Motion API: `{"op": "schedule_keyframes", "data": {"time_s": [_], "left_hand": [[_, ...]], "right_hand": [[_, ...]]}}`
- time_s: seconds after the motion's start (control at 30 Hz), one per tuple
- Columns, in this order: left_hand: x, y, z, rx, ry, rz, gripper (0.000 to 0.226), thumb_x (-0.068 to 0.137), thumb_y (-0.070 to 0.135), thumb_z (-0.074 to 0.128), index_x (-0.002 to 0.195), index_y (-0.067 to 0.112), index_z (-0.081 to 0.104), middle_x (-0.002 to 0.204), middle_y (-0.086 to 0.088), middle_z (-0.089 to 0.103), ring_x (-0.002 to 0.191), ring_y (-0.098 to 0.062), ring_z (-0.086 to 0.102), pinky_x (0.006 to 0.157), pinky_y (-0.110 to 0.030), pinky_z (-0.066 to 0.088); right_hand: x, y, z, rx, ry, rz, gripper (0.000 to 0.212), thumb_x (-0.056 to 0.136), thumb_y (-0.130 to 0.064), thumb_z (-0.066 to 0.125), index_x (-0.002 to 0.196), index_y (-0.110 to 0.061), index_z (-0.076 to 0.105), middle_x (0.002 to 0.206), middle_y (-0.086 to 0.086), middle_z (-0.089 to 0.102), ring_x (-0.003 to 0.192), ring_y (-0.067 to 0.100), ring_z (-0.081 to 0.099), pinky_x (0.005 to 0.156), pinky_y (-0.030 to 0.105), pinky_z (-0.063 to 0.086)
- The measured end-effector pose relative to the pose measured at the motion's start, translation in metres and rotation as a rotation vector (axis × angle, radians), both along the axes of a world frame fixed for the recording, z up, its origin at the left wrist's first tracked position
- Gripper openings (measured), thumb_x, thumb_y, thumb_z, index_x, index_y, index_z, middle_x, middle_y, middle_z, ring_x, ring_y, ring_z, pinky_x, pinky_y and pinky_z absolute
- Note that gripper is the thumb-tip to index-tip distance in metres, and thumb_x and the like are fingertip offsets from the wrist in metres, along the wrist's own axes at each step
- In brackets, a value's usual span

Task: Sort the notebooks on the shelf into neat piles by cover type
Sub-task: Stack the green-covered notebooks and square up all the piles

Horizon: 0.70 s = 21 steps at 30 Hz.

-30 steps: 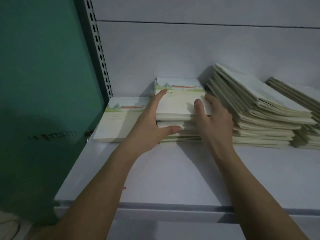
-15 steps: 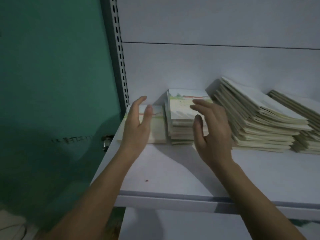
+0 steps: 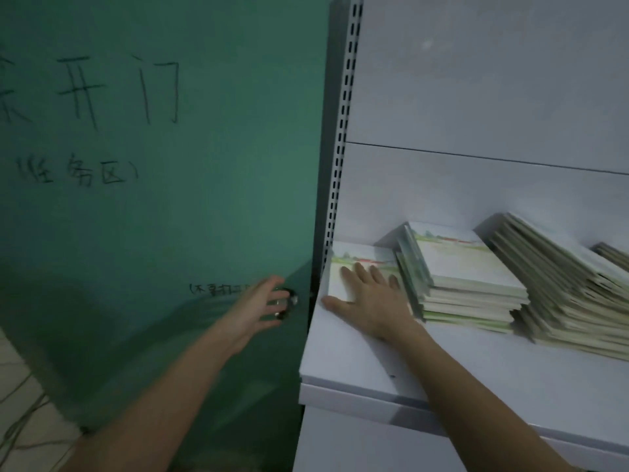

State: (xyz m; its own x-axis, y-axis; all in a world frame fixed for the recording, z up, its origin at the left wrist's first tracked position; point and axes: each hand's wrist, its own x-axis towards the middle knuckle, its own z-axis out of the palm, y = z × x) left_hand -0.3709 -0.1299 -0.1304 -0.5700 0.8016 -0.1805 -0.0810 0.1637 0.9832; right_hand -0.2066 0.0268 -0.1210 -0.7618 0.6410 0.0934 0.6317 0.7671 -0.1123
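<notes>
Right hand lay flat, fingers straight, on the low notebook pile at the shelf's left end, right of frame centre. Left hand, fingers loosely spread and grasping nothing, hovered at the door knob on the green door, lower centre.

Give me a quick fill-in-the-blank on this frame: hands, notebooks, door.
1. The right hand lies flat on the ____ notebook pile.
2. The left hand reaches toward the door's ____.
3. The door is painted ____.
4. The piles sit on a white ____.

Missing words: leftmost; knob; green; shelf
</notes>
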Motion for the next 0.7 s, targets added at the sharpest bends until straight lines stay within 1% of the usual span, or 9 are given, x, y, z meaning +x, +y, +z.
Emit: {"op": "schedule_keyframes", "data": {"time_s": [0.07, 0.17, 0.27, 0.37, 0.43, 0.5, 0.6, 0.63, 0.7], "left_hand": [[-0.006, 0.000, 0.001, 0.041, -0.048, 0.013, 0.033, 0.103, 0.037, 0.040, 0.127, 0.020, 0.052, 0.126, -0.007, 0.062, 0.113, -0.024, 0.060, 0.100, -0.043, 0.047], [-0.007, 0.007, 0.008, 0.068, -0.114, -0.006, 0.039, 0.103, 0.038, 0.040, 0.131, 0.014, 0.052, 0.127, -0.012, 0.061, 0.110, -0.025, 0.061, 0.097, -0.037, 0.048], [-0.007, 0.020, 0.017, 0.093, -0.272, -0.022, 0.055, 0.100, 0.049, 0.040, 0.134, 0.006, 0.049, 0.120, -0.018, 0.062, 0.107, -0.027, 0.062, 0.086, -0.031, 0.050], [-0.008, 0.027, 0.025, 0.097, -0.496, -0.104, 0.064, 0.093, 0.060, 0.046, 0.121, 0.004, 0.062, 0.110, -0.018, 0.069, 0.094, -0.029, 0.068, 0.073, -0.034, 0.057], [-0.009, 0.026, 0.025, 0.060, -0.519, -0.174, 0.047, 0.095, 0.050, 0.051, 0.101, 0.006, 0.070, 0.084, -0.012, 0.073, 0.069, -0.024, 0.071, 0.057, -0.029, 0.058], [-0.012, 0.023, 0.021, -0.010, -0.456, -0.180, 0.032, 0.098, 0.035, 0.053, 0.100, 0.005, 0.067, 0.074, -0.009, 0.072, 0.060, -0.022, 0.069, 0.051, -0.029, 0.056], [-0.028, 0.020, 0.026, -0.020, -0.376, -0.150, 0.032, 0.100, 0.022, 0.051, 0.127, 0.007, 0.056, 0.097, -0.015, 0.071, 0.080, -0.029, 0.068, 0.063, -0.040, 0.057], [-0.035, 0.020, 0.030, 0.008, -0.368, -0.134, 0.034, 0.100, 0.019, 0.049, 0.133, 0.009, 0.052, 0.105, -0.016, 0.070, 0.086, -0.030, 0.067, 0.065, -0.043, 0.058], [-0.049, 0.019, 0.039, 0.076, -0.361, -0.098, 0.036, 0.101, 0.013, 0.047, 0.137, 0.013, 0.048, 0.113, -0.015, 0.068, 0.091, -0.029, 0.067, 0.060, -0.043, 0.060]], "right_hand": [[-0.002, -0.004, 0.007, 0.007, 0.030, -0.010, 0.083, 0.083, -0.081, 0.016, 0.148, -0.030, 0.025, 0.159, 0.001, 0.021, 0.146, 0.026, 0.017, 0.115, 0.053, 0.016], [-0.007, -0.017, 0.036, -0.221, 0.252, -0.094, 0.072, 0.090, -0.073, 0.013, 0.143, -0.031, 0.040, 0.149, 0.007, 0.043, 0.133, 0.029, 0.041, 0.107, 0.045, 0.032], [-0.017, -0.039, 0.053, -0.449, 0.430, -0.104, 0.076, 0.089, -0.074, 0.010, 0.144, -0.032, 0.042, 0.147, 0.010, 0.045, 0.133, 0.032, 0.043, 0.111, 0.046, 0.030], [-0.033, -0.078, 0.038, -0.322, 0.295, 0.046, 0.077, 0.086, -0.079, 0.010, 0.141, -0.037, 0.044, 0.143, 0.002, 0.051, 0.128, 0.027, 0.048, 0.107, 0.048, 0.035], [-0.042, -0.099, 0.019, -0.103, 0.130, 0.090, 0.074, 0.088, -0.075, 0.016, 0.146, -0.031, 0.033, 0.151, 0.002, 0.039, 0.138, 0.027, 0.034, 0.111, 0.051, 0.025], [-0.041, -0.105, 0.014, -0.104, 0.091, 0.124, 0.073, 0.092, -0.070, 0.021, 0.151, -0.029, 0.023, 0.158, 0.000, 0.024, 0.145, 0.024, 0.019, 0.116, 0.049, 0.013], [-0.025, -0.082, 0.030, -0.412, 0.350, 0.128, 0.060, 0.096, -0.060, 0.034, 0.148, -0.030, 0.035, 0.156, -0.006, 0.030, 0.143, 0.016, 0.026, 0.115, 0.035, 0.019], [-0.018, -0.069, 0.037, -0.421, 0.439, 0.069, 0.059, 0.095, -0.059, 0.039, 0.146, -0.030, 0.038, 0.154, -0.008, 0.034, 0.141, 0.015, 0.031, 0.113, 0.034, 0.023], [-0.005, -0.042, 0.044, -0.307, 0.430, -0.044, 0.062, 0.093, -0.056, 0.049, 0.147, -0.028, 0.036, 0.155, -0.007, 0.033, 0.140, 0.015, 0.032, 0.114, 0.036, 0.027]]}}
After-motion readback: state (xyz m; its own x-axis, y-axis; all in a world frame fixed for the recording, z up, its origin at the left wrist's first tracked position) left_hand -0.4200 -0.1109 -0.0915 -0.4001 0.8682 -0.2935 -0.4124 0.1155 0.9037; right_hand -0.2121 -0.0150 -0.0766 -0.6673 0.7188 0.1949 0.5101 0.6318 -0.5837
